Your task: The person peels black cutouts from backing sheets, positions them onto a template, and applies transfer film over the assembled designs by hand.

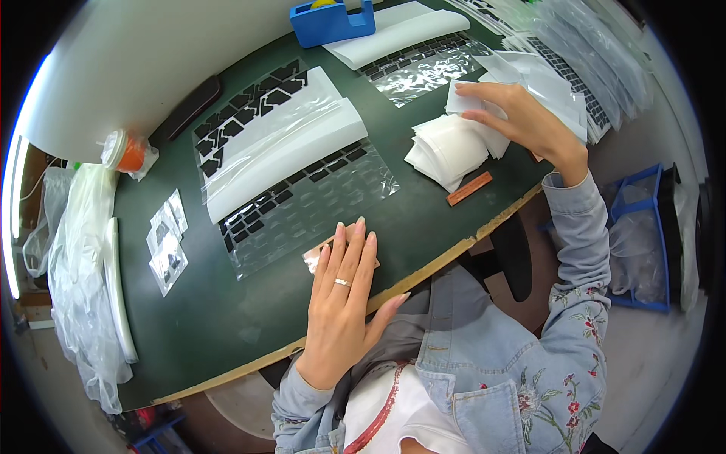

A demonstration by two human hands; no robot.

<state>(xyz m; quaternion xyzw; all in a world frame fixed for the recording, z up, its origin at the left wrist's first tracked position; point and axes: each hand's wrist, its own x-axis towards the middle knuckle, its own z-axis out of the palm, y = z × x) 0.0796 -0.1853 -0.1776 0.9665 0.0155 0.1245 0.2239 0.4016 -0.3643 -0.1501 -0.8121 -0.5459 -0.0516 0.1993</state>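
Observation:
My left hand [339, 291] lies with its fingers stretched out over a small shiny rectangular piece [311, 259] near the table's front edge; most of that piece is covered. At the right, my right hand [523, 121] pinches a thin white slip [460, 100] between thumb and fingers. Just below it sits a fanned stack of white slips [448, 151], with a short reddish-brown bar [470, 189] beside the stack. In the middle lies a clear sheet with black keyboard-key stickers [318, 181], partly overlaid by white backing paper [291, 161].
A blue tape dispenser [333, 24] stands at the back. Stacked sticker sheets and clear plastic bags [597, 57] fill the far right. On the left are small packets [166, 242], an orange lidded cup [130, 153], a dark case [189, 108] and bundled plastic bags [85, 287].

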